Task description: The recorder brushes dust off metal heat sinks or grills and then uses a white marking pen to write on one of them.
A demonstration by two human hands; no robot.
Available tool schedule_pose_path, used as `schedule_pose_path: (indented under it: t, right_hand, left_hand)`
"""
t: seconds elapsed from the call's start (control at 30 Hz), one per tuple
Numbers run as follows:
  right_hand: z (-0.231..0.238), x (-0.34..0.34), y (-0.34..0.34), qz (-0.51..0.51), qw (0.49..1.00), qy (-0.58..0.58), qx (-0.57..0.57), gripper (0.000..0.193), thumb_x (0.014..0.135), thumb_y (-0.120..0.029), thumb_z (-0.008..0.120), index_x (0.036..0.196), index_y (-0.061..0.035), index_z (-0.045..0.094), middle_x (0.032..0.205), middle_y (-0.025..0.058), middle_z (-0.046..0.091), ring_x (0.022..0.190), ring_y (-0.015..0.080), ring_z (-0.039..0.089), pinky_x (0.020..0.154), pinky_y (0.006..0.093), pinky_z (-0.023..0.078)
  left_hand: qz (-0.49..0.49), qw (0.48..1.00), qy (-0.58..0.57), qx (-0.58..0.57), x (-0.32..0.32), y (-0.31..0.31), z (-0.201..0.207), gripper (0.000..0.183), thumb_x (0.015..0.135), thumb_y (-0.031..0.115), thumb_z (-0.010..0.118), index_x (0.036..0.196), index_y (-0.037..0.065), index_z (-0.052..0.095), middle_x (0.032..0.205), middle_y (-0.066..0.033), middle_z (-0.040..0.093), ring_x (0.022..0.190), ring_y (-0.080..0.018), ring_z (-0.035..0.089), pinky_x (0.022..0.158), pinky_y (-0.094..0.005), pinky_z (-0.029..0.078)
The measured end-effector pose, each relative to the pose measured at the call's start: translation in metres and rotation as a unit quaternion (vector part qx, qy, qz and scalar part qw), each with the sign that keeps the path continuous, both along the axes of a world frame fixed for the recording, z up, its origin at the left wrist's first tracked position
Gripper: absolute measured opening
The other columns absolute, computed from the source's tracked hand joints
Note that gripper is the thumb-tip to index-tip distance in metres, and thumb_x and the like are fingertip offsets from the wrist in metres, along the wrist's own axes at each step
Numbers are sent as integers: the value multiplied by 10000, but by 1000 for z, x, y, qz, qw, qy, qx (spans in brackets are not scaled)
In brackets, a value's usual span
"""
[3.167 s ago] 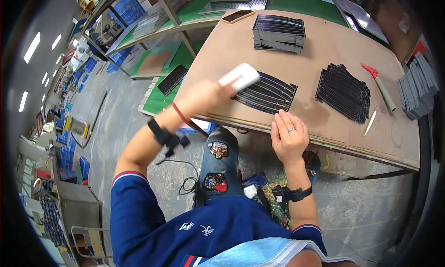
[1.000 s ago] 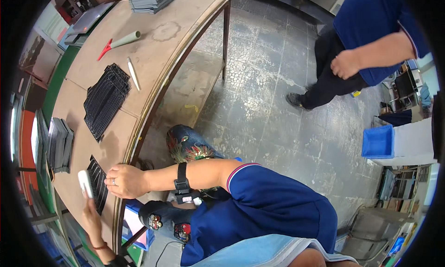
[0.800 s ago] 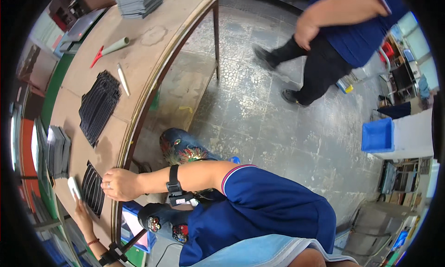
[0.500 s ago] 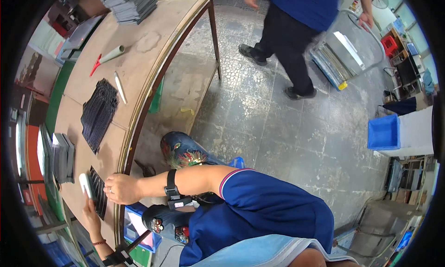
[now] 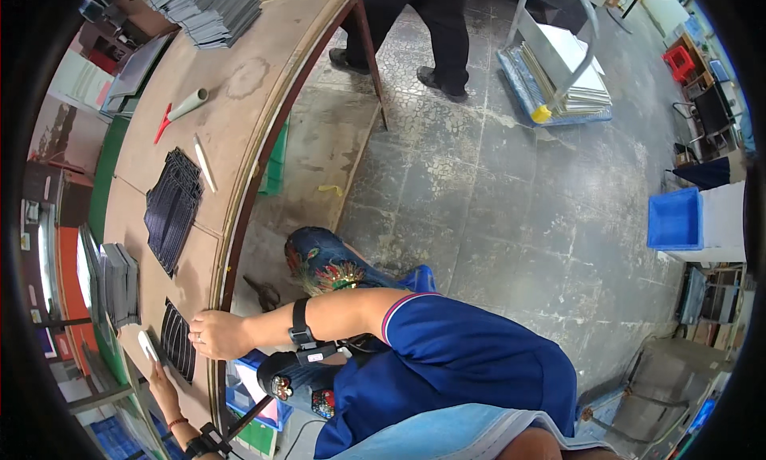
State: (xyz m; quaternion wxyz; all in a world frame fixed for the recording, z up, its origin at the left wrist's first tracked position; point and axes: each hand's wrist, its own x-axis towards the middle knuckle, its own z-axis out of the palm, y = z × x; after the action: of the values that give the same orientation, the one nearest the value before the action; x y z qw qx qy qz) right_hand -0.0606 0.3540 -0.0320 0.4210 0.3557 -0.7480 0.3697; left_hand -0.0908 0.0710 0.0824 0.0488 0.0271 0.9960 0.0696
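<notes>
On the brown-topped table (image 5: 209,214) lies a black sheet with pale stripes (image 5: 177,342). My right hand (image 5: 222,335) rests at its right edge, fingers curled together against it; what they pinch, if anything, is hidden. To the sheet's left, my left hand (image 5: 163,392) grips a white, flat, rounded hand tool (image 5: 147,346), whose exact kind I cannot make out. The tool is apart from the sheet. Farther along the table, a fanned pile of similar black sheets (image 5: 172,213) lies beside a slim white pen-like stick (image 5: 205,165).
A grey tube with a red end (image 5: 187,105) lies farther up, before stacked grey sheets (image 5: 211,13). Another grey stack (image 5: 120,284) borders the table's left side. Across the floor, a person (image 5: 415,29) stands near a loaded cart (image 5: 558,77). A blue bin (image 5: 675,219) is at right.
My left hand has drawn the white tool back from the sheet, uncovering more stripes. The other person has moved left, and the cart has turned and shifted up in view.
</notes>
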Motion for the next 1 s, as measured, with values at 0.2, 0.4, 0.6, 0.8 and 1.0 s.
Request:
schedule_pose_path:
  t: [0.2, 0.4, 0.6, 0.8, 1.0]
  right_hand:
    - [2, -1, 6, -7, 1000, 7, -18, 194, 725, -210, 547, 680, -39, 625, 791, 75, 626, 801, 216, 576, 733, 327, 439]
    - [3, 1, 1, 16, 1000, -14, -7, 194, 729, -201, 561, 709, -26, 645, 818, 83, 643, 851, 229, 595, 747, 338, 448]
    - [6, 2, 2, -9, 1000, 22, -19, 194, 729, -203, 566, 705, -31, 653, 782, 67, 635, 813, 221, 576, 750, 341, 449]
    - [42, 13, -10, -6, 987, -112, 118, 241, 756, -254, 564, 728, -47, 684, 770, 65, 628, 882, 241, 547, 790, 363, 418]
    - [58, 6, -92, 13, 952, -176, 250, 627, 796, -418, 568, 1192, 67, 585, 1303, 281, 499, 1251, 386, 432, 1029, 498, 292]
  left_hand:
    - [-66, 994, -59, 61, 51, 111, 15, 441, 1013, 227, 386, 1391, 0, 398, 1301, -242, 530, 1197, -262, 530, 966, -316, 389]
    - [-1, 998, 31, 52, 37, -15, -1, 413, 1008, 218, 402, 1365, 15, 444, 1316, -216, 524, 1222, -279, 518, 941, -338, 423]
    - [81, 980, 177, 45, 82, -29, -10, 490, 1004, 299, 446, 1458, 156, 332, 1213, -156, 611, 588, -130, 411, 516, -284, 375]
    - [199, 960, 158, 116, 92, -65, -40, 529, 995, 356, 453, 1454, 120, 339, 1323, -193, 524, 913, -231, 541, 752, -319, 440]
    - [211, 955, 146, 150, 93, -17, -30, 523, 992, 331, 456, 1423, 49, 365, 1320, -213, 526, 1170, -292, 536, 926, -352, 419]
